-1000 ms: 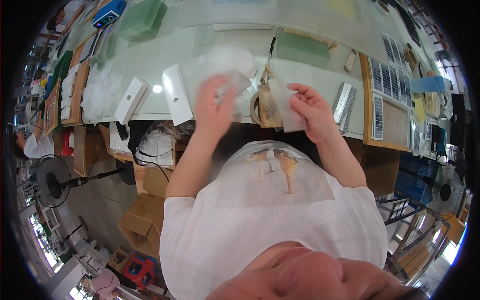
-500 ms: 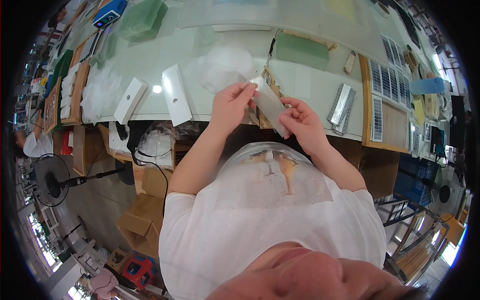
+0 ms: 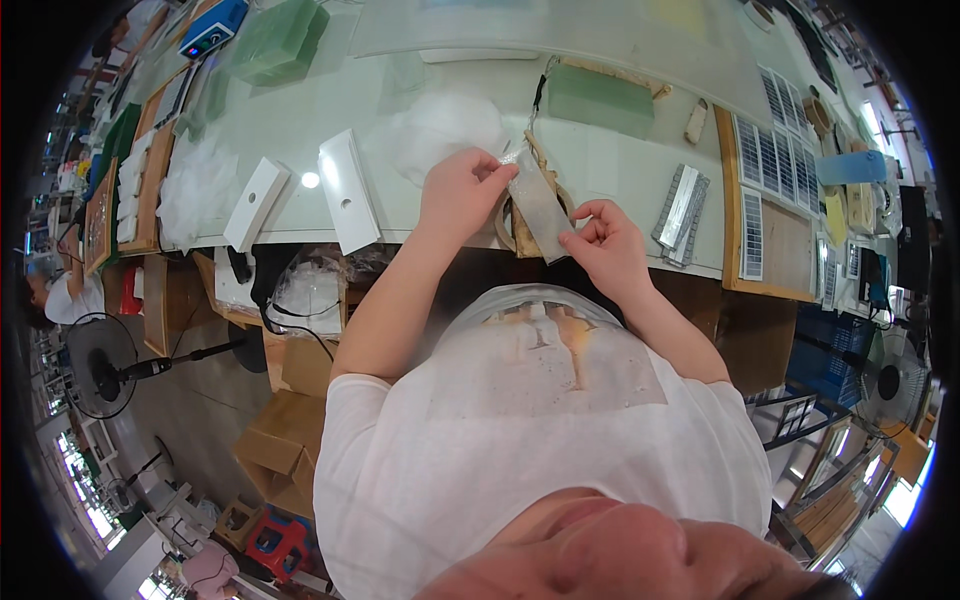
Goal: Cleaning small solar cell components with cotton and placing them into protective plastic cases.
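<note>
A narrow, shiny, translucent plastic sleeve [image 3: 543,212] slants between my two hands, just above the table's front edge. My left hand [image 3: 462,198] pinches its upper left side between thumb and fingers. My right hand [image 3: 612,252] is at its lower right edge, the thumb against the plastic and the other fingers curled. Behind the sleeve, a brown roll of tape [image 3: 504,228] and a tan strip-like piece [image 3: 524,238] are partly hidden. A fluffy white heap [image 3: 447,135] lies beyond my left hand.
Two white blocks with holes, one angled [image 3: 257,203] and one nearer the middle [image 3: 348,190], lie to the left. A green block [image 3: 600,102] sits at the back. Wrapped silver strips [image 3: 682,215] and a wood-edged tray of dark panels [image 3: 752,235] are at the right.
The sleeve's lower end has swung slightly up and to the left, uncovering more of the tape roll. My right hand's fingers have shifted along its edge; my left hand moved slightly.
</note>
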### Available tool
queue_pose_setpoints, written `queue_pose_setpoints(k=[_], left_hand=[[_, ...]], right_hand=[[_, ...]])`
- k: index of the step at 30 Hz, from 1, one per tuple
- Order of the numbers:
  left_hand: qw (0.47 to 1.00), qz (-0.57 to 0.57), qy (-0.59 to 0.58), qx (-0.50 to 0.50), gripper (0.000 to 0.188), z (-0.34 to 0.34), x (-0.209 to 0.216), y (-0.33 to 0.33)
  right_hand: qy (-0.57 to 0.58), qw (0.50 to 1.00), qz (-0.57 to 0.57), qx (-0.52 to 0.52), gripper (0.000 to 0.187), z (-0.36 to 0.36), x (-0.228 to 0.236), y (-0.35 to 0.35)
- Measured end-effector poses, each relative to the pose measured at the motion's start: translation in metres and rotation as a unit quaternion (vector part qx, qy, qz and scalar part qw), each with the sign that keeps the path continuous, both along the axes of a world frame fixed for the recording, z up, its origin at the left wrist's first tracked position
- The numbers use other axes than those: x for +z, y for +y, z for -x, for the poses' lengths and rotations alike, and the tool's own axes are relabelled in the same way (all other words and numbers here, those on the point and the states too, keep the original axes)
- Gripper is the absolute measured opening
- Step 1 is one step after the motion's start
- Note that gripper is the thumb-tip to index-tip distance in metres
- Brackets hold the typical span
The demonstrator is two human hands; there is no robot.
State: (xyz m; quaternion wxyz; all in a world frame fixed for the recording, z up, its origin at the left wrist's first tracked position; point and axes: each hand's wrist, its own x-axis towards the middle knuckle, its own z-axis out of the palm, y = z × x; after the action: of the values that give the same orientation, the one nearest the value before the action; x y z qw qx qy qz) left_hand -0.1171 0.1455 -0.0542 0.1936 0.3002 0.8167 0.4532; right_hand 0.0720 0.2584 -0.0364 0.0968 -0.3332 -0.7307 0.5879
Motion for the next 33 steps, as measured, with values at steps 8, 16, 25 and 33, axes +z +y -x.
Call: queue_pose_setpoints(k=[8, 16, 25, 33], left_hand=[[1.0, 0.006, -0.014, -0.01, 0.032, 0.003, -0.003, -0.001], [1.0, -0.001, -0.015, -0.012, 0.033, 0.0, -0.006, -0.001], [0.997, -0.037, 0.063, 0.029, 0.037, -0.007, 0.006, -0.001], [0.996, 0.014, 0.087, 0.016, 0.035, -0.01, 0.011, -0.01]], right_hand=[[0.006, 1.0, 0.002, -0.002, 0.028, 0.0, -0.004, -0.002], [0.003, 1.0, -0.001, 0.009, 0.03, -0.004, -0.002, -0.001], [-0.021, 0.981, -0.19, 0.023, 0.034, -0.013, 0.011, 0.022], [-0.171, 0.827, -0.526, 0.104, 0.064, -0.052, 0.028, 0.154]])
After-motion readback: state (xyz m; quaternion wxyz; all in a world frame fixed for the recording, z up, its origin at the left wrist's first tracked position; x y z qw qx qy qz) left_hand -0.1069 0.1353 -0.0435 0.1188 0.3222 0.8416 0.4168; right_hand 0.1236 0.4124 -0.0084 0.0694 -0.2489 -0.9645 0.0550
